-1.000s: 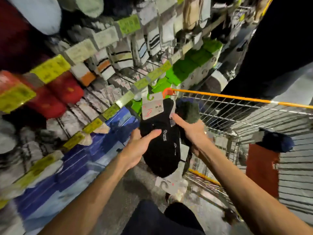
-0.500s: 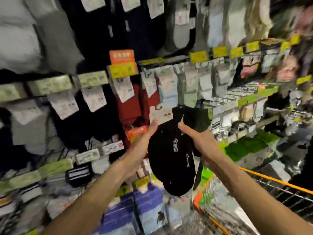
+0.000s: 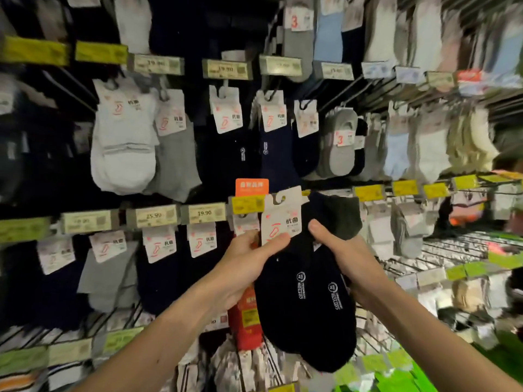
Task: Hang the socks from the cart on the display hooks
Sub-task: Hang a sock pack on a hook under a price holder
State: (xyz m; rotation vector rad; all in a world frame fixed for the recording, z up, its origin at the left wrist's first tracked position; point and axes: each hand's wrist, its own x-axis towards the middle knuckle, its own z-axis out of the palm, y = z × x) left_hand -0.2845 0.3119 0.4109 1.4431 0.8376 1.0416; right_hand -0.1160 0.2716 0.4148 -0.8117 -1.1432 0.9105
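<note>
The backdrop was a shop wall crammed with socks on wire pegs, with rows of price tags running across it. Just below centre frame was the pack of black socks (image 3: 305,306), dangling toe-down from its white card header (image 3: 283,219) and not on any peg yet. The person's left hand (image 3: 249,258) pinched the pack right under the card, thumb on the front and fingers tucked behind. The right hand (image 3: 342,256) gripped the other side, thumb over the fabric and fingers wrapped round the back.

The card's cutout sat just beside a yellow price tag (image 3: 247,204), with an orange label (image 3: 252,187) above that. Higher up, similar navy socks (image 3: 276,154) hung off a display hook (image 3: 272,94).

So the step looked like lining the pack up with a peg. The next move would need the notch steered onto a peg tip and slid back, with the card kept flat.
</note>
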